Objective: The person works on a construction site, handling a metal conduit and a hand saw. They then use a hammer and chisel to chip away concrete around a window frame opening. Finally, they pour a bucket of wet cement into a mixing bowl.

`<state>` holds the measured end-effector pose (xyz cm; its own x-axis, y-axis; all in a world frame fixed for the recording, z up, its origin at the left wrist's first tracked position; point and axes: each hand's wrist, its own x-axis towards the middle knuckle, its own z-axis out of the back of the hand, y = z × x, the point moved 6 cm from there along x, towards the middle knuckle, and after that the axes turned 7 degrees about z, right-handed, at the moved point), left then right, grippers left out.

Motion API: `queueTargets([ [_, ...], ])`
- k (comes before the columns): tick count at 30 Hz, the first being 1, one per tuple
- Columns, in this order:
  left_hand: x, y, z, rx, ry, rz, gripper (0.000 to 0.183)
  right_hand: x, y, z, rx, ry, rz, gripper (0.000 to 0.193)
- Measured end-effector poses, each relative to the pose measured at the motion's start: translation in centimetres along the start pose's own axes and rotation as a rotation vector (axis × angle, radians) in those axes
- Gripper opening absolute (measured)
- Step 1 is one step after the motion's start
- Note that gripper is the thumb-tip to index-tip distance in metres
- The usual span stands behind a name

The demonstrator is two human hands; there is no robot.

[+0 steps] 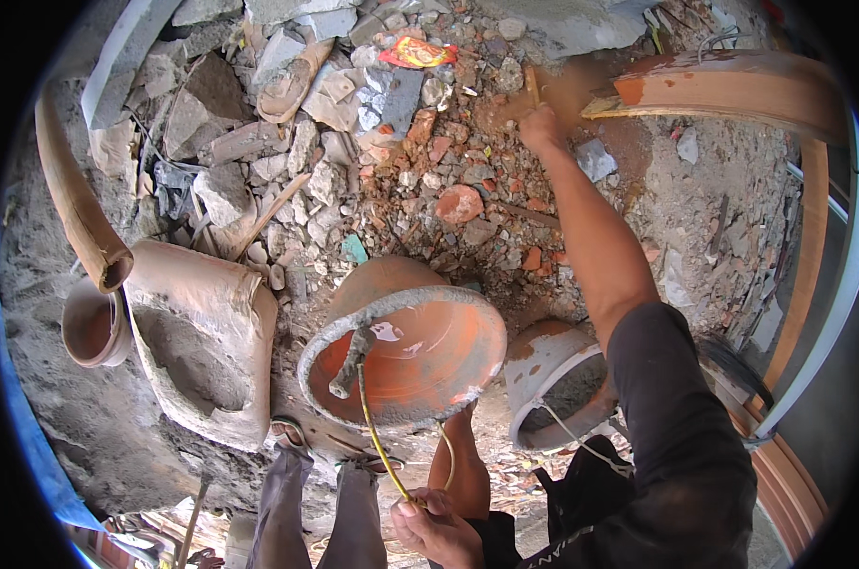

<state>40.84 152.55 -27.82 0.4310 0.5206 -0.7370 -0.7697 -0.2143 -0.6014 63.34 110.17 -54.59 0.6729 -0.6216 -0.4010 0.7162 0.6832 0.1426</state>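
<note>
My left hand (pixel 436 526) is closed around the thin yellow handle (pixel 371 427) of an orange bucket (pixel 472 346). The bucket is tilted, its mouth facing me, its rim crusted with grey mortar. A little shiny liquid lies inside, and a mortar-caked lump sits where the handle meets the rim. My right arm stretches far forward over the rubble. At its end my right hand (pixel 543 130) grips a tool by a short wooden handle (pixel 534 85). A brown blur beside that fist hides the tool's other end. Just right of the fist lies the curved, reddish-brown wooden piece (pixel 723 90).
Broken concrete and brick rubble (pixel 429 171) spreads ahead. A second bucket (pixel 534 379) with grey stuff stands right of the first. On the left are a mortar-smeared sack (pixel 206 341), a small pot (pixel 94 327) and a bamboo-like tube (pixel 73 190). Another person's grey-trousered legs (pixel 353 517) stand nearby.
</note>
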Motion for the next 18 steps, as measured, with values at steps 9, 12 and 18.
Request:
queueTargets([
  [9, -1.2, 0.1, -1.3, 0.020, 0.090, 0.069, 0.035, -9.2, 15.0, -5.6, 0.008, 0.186, 0.399, 0.032],
  [12, -0.5, 0.4, 0.2, -0.028, 0.027, 0.087, 0.035, -11.5, 15.8, -3.7, 0.374, 0.274, 0.242, 0.032],
  [18, 0.7, 0.6, 2.0, -0.086, -0.006, 0.040, 0.035, -3.1, 5.6, -2.7, 0.373, -0.097, -0.121, 0.031],
])
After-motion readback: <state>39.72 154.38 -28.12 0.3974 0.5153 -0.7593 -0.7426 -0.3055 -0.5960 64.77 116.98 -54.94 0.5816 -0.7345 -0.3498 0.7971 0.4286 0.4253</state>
